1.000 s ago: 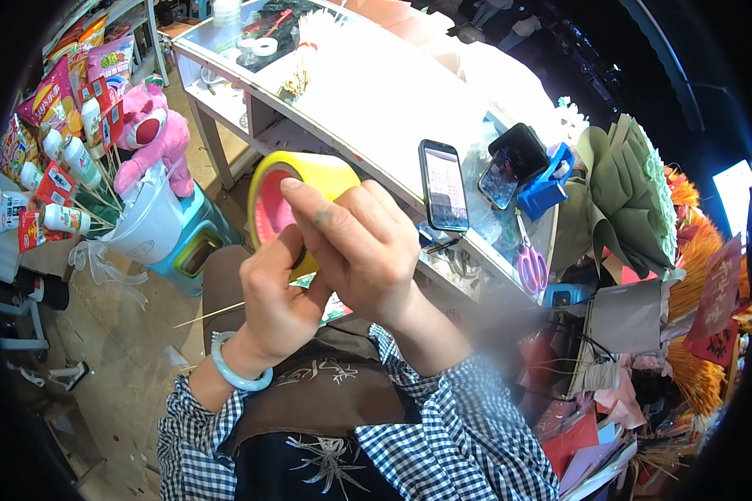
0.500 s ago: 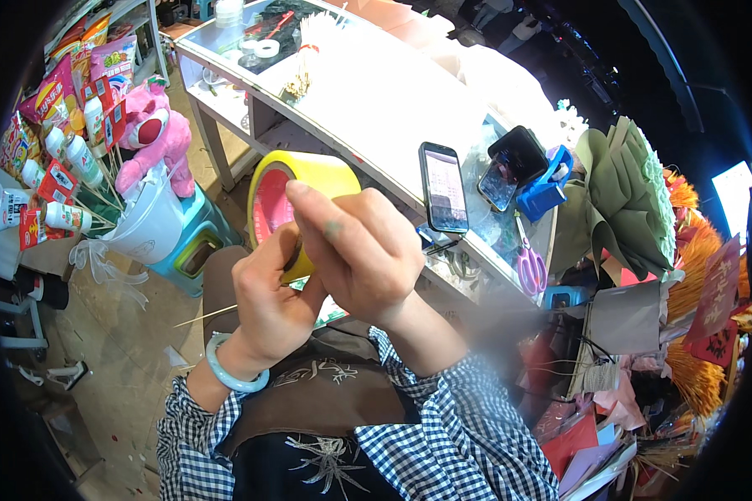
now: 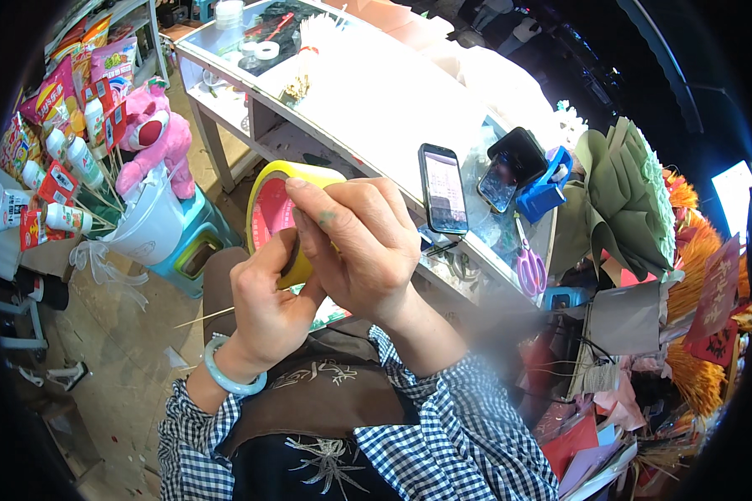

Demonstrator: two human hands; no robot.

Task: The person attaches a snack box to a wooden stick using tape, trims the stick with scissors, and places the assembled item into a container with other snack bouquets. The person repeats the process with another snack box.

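My left hand [image 3: 269, 313], with a pale bangle at the wrist, is closed at the lower side of a wide yellow tape roll [image 3: 263, 179] with a pink core. Some of its fingers are hidden behind the roll and my other hand. My right hand [image 3: 363, 242] is closed in front of the roll, thumb and fingers pressed together near the core's edge. Whatever it pinches is too small or hidden to make out. A thin wooden stick [image 3: 205, 317] points out to the left from beside my left hand. A green-and-white piece [image 3: 332, 312] shows under my hands.
Ahead stands a bright table [image 3: 376, 108] with a phone [image 3: 444, 188], a dark phone [image 3: 510, 171], a blue tape dispenser [image 3: 547, 188] and purple scissors [image 3: 530, 267]. On the left are a white bucket [image 3: 150, 225] of snacks and a pink plush toy [image 3: 163, 138]. A green-wrapped bouquet [image 3: 622, 200] stands right.
The yellow roll has shifted slightly down and left, and its pink core faces me more. My right hand has turned a little; my left hand has hardly moved.
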